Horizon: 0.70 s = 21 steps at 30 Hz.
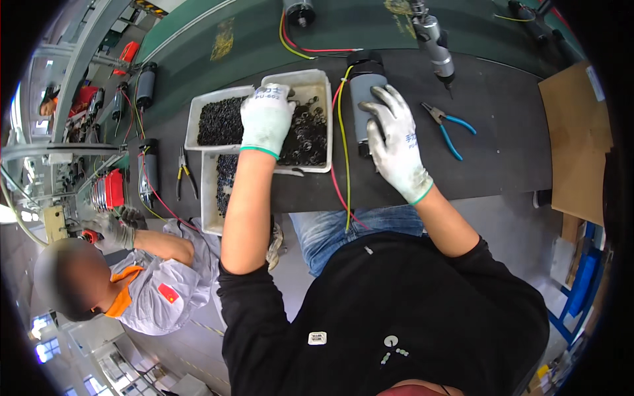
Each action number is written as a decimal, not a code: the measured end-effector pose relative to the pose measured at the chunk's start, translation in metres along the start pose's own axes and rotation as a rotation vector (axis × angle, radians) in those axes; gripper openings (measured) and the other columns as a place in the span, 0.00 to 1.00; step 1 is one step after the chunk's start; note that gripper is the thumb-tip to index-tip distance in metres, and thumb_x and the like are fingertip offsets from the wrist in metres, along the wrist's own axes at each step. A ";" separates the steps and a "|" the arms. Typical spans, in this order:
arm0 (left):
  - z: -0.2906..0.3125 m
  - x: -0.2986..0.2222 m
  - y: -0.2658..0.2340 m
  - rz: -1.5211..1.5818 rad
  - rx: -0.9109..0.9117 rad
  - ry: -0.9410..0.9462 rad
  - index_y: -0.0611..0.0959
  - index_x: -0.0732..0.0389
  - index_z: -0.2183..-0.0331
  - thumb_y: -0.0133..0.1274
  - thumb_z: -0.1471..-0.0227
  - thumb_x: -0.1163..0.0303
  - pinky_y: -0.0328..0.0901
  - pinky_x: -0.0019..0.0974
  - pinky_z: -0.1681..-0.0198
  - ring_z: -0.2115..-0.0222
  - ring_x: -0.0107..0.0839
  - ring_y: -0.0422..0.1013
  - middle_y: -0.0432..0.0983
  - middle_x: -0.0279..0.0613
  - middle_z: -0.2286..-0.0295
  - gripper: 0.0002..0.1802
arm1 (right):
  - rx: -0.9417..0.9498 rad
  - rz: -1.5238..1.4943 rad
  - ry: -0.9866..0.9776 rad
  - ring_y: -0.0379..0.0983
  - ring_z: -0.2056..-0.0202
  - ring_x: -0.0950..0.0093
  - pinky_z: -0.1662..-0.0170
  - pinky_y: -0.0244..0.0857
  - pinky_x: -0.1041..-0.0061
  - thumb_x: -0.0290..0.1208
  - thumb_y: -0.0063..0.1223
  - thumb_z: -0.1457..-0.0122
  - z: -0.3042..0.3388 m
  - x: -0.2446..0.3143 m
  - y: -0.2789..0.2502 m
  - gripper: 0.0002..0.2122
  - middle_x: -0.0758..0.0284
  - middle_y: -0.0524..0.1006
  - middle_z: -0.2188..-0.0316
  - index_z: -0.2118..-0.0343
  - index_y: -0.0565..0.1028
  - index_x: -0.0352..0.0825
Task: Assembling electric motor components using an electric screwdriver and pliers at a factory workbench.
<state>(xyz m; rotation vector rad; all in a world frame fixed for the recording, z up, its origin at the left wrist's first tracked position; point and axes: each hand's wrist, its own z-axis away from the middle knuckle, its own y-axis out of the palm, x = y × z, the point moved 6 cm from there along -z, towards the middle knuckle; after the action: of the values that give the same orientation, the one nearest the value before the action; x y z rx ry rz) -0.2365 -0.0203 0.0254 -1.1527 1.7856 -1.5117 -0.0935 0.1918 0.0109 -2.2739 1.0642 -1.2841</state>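
Both my hands wear white gloves with green cuffs. My left hand [267,122] is over the left side of a white tray [328,142] that holds loose black rings [309,135]. Its fingers point down and are mostly hidden, so I cannot see whether they pinch anything. My right hand [396,135] rests against a grey cylindrical motor [364,89] with a black end, its fingers bent over the right side of the body. The motor lies on the dark bench mat, and yellow-green and red wires [345,132] run down beside it to the bench's near edge.
Blue-handled pliers [449,135] lie right of the motor, below a hanging power screwdriver [436,49]. Two white bins of small black parts [221,122] stand left. Yellow-handled pliers [185,175] lie farther left, near a co-worker [152,284]. A cardboard box [578,145] borders the right.
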 end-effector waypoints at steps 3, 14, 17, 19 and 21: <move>-0.007 -0.003 0.014 -0.055 0.023 0.033 0.87 0.51 0.59 0.63 0.48 0.54 0.73 0.49 0.57 0.63 0.43 0.80 0.83 0.40 0.65 0.17 | 0.021 -0.006 0.074 0.58 0.33 0.49 0.30 0.52 0.53 0.25 0.53 0.40 0.006 0.011 -0.022 0.17 0.51 0.68 0.38 0.48 0.76 0.32; -0.012 -0.016 0.019 -0.208 0.138 -0.020 0.87 0.53 0.59 0.63 0.49 0.52 0.73 0.48 0.58 0.63 0.41 0.80 0.84 0.40 0.65 0.19 | -0.105 0.082 0.191 0.59 0.34 0.50 0.32 0.55 0.53 0.24 0.56 0.41 0.043 -0.048 -0.107 0.17 0.52 0.68 0.38 0.48 0.76 0.33; -0.015 -0.012 0.017 -0.164 0.130 -0.029 0.86 0.55 0.57 0.63 0.48 0.52 0.73 0.48 0.56 0.61 0.43 0.80 0.84 0.43 0.63 0.21 | -0.127 0.149 0.216 0.61 0.34 0.52 0.32 0.55 0.56 0.23 0.57 0.41 0.044 -0.061 -0.115 0.17 0.53 0.68 0.38 0.47 0.76 0.31; -0.018 -0.011 0.016 -0.156 0.161 -0.022 0.85 0.56 0.57 0.62 0.48 0.52 0.73 0.48 0.56 0.61 0.43 0.80 0.84 0.44 0.63 0.21 | -0.140 0.184 0.229 0.62 0.34 0.53 0.31 0.56 0.57 0.23 0.57 0.41 0.044 -0.069 -0.120 0.18 0.53 0.69 0.37 0.47 0.76 0.31; -0.021 -0.011 0.017 -0.142 0.225 -0.016 0.84 0.57 0.56 0.62 0.48 0.52 0.73 0.48 0.55 0.60 0.45 0.80 0.83 0.46 0.61 0.22 | -0.128 0.231 0.240 0.62 0.34 0.54 0.31 0.56 0.57 0.24 0.58 0.41 0.045 -0.076 -0.123 0.18 0.54 0.69 0.38 0.47 0.76 0.31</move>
<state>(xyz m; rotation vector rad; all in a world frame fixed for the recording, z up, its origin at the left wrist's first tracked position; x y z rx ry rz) -0.2533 0.0004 0.0127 -1.1941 1.5044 -1.7297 -0.0243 0.3267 0.0141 -2.0436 1.4836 -1.4518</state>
